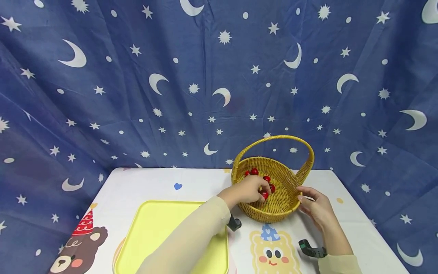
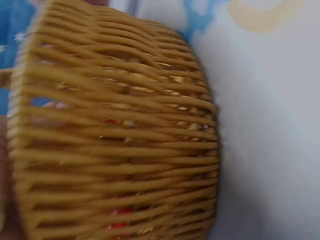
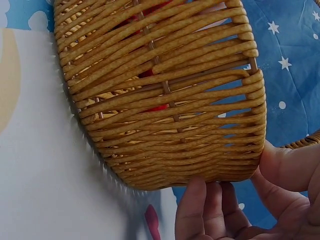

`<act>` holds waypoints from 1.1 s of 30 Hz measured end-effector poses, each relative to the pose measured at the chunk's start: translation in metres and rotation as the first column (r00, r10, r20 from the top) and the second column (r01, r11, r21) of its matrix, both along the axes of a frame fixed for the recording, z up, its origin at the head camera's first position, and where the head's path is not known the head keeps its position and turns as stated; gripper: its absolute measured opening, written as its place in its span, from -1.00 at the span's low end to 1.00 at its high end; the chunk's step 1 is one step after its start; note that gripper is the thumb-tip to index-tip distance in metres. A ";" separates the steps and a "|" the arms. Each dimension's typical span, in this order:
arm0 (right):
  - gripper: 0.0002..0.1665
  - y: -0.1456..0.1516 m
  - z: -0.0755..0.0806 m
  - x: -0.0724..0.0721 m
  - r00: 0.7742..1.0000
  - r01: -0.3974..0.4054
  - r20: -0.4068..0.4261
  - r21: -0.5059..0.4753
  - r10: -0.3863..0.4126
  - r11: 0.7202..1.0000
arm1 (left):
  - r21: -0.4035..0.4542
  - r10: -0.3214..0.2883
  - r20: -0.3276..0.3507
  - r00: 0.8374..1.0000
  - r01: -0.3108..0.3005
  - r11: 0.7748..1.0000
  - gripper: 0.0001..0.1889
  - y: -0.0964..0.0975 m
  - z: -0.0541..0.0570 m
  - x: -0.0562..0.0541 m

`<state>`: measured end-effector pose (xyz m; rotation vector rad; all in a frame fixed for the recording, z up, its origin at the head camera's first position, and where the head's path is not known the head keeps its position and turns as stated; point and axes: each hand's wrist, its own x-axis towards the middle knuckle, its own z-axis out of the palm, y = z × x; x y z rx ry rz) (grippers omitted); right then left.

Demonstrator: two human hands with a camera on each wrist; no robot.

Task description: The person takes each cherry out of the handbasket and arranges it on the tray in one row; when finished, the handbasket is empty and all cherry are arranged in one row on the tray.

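A wicker basket with a tall arched handle stands on the table, with several small shiny red balls inside. My left hand reaches over its near left rim. Thumb and fingertips curl down around one red ball at the basket's floor; in the left wrist view the woven wall hides most of the hand. On the opposite side, my right hand grips the rim. The right wrist view shows its thumb at the rim and the other fingers against the outer wall.
A shallow yellow tray lies left of the basket, partly covered by my left sleeve. The white tablecloth carries printed cartoon bears. A blue curtain with moons and stars hangs right behind the table.
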<state>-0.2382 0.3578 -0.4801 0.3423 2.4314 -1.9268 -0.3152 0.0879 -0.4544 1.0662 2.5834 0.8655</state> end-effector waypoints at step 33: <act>-0.49 0.000 -0.002 0.003 1.000 0.012 0.025 -0.022 -0.011 1.000 | 0.166 0.229 0.292 0.929 -0.285 0.944 -0.75 -0.150 -0.027 0.070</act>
